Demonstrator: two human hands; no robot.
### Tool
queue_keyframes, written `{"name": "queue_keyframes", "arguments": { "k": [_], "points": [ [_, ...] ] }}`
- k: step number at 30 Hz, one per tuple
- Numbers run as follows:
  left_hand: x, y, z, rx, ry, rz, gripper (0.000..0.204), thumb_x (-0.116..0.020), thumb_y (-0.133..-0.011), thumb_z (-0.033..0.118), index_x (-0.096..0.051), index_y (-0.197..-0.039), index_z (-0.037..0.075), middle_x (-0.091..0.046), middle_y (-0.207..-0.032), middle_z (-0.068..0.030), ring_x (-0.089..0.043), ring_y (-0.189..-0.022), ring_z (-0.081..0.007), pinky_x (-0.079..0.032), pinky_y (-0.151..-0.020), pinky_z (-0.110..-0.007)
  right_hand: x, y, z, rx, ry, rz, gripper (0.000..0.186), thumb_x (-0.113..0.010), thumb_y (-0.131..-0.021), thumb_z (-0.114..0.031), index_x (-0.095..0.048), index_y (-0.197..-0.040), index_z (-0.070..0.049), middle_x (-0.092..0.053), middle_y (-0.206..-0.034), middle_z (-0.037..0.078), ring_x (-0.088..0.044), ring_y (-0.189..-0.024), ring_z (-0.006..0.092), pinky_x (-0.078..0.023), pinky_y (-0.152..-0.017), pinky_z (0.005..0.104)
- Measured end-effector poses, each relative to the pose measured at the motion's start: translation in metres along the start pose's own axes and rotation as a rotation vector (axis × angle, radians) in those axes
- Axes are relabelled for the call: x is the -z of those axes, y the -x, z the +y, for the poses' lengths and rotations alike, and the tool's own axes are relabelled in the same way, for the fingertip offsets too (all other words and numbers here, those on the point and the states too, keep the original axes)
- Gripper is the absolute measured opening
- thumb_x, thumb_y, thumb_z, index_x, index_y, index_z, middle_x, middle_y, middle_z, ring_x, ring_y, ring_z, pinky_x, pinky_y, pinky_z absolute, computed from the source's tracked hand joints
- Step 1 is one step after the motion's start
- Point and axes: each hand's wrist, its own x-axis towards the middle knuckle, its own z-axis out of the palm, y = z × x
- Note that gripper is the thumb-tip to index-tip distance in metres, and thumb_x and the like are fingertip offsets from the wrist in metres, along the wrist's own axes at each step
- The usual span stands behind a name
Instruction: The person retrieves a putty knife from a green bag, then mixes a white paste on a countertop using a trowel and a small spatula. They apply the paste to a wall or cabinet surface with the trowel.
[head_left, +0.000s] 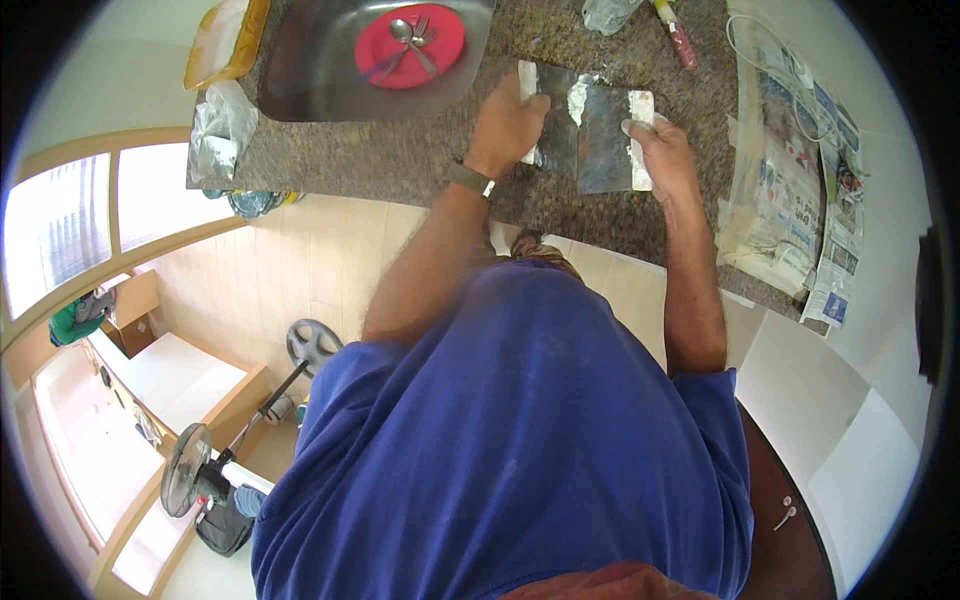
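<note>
Over the speckled stone countertop (pixel 340 150), my left hand (pixel 503 125) is closed round the pale, putty-smeared edge grip of a flat metal scraper (pixel 556 125). My right hand (pixel 665 155) grips a second such scraper (pixel 606 145) by its pale edge strip, the thumb lying on top. The two blades meet or overlap side by side; which one is on top I cannot tell. White putty (pixel 578 98) clings in a lump where they come together, with small bits beyond the far edge. My left wrist wears a dark band.
Left of my hands, a steel sink (pixel 310 75) holds a red plate (pixel 372 42) with cutlery. A yellow-edged tray (pixel 245 50) and a clear plastic bag (pixel 222 130) stand beyond it. A red-handled brush (pixel 680 42) lies far right, near newspaper (pixel 790 180) and a white cable.
</note>
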Motion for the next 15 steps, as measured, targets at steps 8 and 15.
{"name": "queue_keyframes", "arguments": {
  "k": [8, 15],
  "points": [
    [0.011, 0.026, 0.033, -0.025, 0.150, -0.060, 0.025, -0.053, -0.087, 0.014, -0.054, -0.108, -0.001, -0.063, -0.095, -0.0154, -0.061, -0.085, -0.0238, -0.046, -0.078, -0.035, 0.016, 0.015, -0.005, -0.100, -0.604, 0.000, 0.024, -0.063, -0.081, -0.008, -0.061, -0.103, 0.001, -0.064, -0.089, 0.005, -0.059, -0.074, 0.0106, -0.047, -0.065, 0.0255],
    [0.012, 0.027, 0.031, 0.220, 0.816, -0.148, 0.021, -0.053, -0.089, 0.007, -0.054, -0.110, 0.004, -0.061, -0.098, -0.0042, -0.058, -0.086, -0.0116, -0.048, -0.075, -0.028, 0.052, 0.047, -0.038, 0.121, -0.141, 0.045, 0.018, -0.063, -0.085, -0.013, -0.065, -0.100, -0.003, -0.064, -0.091, 0.002, -0.057, -0.075, 0.0074, -0.044, -0.066, 0.0231]
  ]
}}
